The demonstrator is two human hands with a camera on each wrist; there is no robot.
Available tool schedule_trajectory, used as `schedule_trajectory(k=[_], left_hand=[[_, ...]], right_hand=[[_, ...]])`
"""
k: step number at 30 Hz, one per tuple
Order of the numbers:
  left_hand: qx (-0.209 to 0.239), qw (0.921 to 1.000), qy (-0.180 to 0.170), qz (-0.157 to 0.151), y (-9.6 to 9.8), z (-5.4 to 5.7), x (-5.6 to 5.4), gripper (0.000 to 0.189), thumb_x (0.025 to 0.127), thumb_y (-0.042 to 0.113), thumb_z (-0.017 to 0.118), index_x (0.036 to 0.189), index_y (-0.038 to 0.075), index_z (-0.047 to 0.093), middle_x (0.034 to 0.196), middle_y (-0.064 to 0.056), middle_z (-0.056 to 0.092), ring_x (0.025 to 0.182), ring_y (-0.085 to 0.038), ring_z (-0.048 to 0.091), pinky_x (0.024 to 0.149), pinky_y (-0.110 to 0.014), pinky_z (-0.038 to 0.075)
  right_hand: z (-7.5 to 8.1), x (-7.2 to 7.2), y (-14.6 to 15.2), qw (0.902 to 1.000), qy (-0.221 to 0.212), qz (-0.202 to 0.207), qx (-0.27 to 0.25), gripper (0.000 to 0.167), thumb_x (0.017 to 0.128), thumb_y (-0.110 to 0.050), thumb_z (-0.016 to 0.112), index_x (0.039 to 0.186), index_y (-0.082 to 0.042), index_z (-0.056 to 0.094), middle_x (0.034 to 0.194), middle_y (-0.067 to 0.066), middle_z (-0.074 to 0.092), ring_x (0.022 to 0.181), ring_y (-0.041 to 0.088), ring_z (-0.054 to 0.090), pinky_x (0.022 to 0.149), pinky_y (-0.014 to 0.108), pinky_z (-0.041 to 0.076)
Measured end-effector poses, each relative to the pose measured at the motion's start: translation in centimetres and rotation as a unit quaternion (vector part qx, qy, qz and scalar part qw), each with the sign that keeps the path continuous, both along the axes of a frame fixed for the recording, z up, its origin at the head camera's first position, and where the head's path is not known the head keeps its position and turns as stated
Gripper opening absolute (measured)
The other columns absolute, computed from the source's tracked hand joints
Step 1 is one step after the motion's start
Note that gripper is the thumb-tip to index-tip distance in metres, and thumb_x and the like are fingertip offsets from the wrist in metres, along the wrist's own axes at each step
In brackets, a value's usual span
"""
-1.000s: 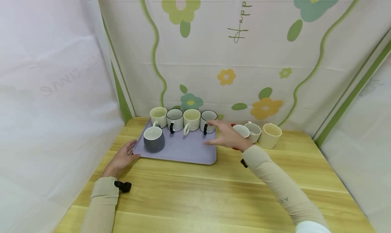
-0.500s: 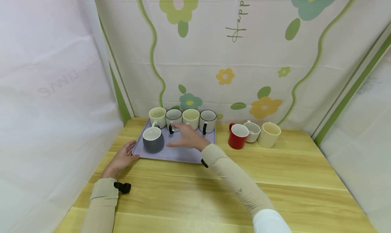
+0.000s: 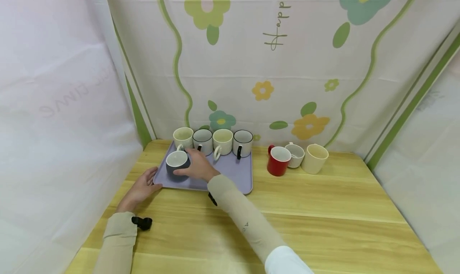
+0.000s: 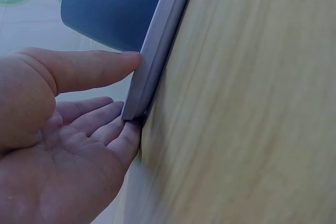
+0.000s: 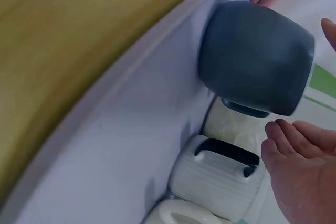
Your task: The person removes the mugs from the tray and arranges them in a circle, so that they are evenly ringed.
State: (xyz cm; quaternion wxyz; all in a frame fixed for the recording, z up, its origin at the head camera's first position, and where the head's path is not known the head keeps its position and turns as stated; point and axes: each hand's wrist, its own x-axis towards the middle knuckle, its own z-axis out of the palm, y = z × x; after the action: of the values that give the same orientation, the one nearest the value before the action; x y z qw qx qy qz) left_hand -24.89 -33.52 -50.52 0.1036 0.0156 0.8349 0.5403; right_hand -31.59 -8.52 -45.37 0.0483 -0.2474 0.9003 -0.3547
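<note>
- On the near left corner of the lilac tray stands the dark grey mug, and the right hand has come across to it from the far right end of the tray, where it hovered a second ago beside the black-handled mug.
- Half a second back that hand was mid-tray, over the row of cups; now it lies against the grey mug's right side. From the right wrist view the fingers are spread and only gently bent, apart from the mug's wall, so no grip is closed yet; a judgement would be that the grey mug is the thing being reached for.
- The left hand has stayed put at the tray's left edge. The left wrist view shows it relaxed and open, thumb laid straight against the rim and fingertips tucked at the corner, steadying rather than clasping.
- The red mug, hidden behind the right arm a second ago, now shows beside a white cup and a cream cup on the bare table.
- The grey mug is rounded and matt outside, glossy white within; the tray is smooth, thin and round-cornered with a low raised lip; the table is pale streaked wood grain.
- One white mug in the back row has ribbed sides and a black handle.
</note>
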Motion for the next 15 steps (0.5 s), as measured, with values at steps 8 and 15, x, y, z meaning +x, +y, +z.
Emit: schedule_trajectory(k=[8,15], left_hand=[[-0.003,1.0000,0.000,0.000,-0.2,0.0,-0.2,0.084,0.106,0.004,0.059,0.166,-0.008,0.002,0.173,-0.035,0.008,0.161,-0.052,0.011,0.133,-0.063,0.019],[0.001,1.0000,-0.004,0.004,-0.2,0.1,-0.2,0.083,0.105,0.004,0.059,0.167,-0.007,0.004,0.174,-0.033,0.010,0.162,-0.051,0.013,0.133,-0.062,0.020]], right_hand=[[-1.3,0.3,-2.3,0.9983,0.024,-0.051,-0.014,0.078,0.080,-0.049,0.092,0.141,-0.012,0.058,0.127,0.001,0.069,0.116,0.016,0.065,0.100,0.031,0.057],[-2.1,0.7,-2.8,0.9933,0.060,-0.093,-0.034,0.083,0.075,-0.044,0.096,0.141,-0.007,0.060,0.129,0.006,0.069,0.119,0.021,0.066,0.101,0.032,0.059]])
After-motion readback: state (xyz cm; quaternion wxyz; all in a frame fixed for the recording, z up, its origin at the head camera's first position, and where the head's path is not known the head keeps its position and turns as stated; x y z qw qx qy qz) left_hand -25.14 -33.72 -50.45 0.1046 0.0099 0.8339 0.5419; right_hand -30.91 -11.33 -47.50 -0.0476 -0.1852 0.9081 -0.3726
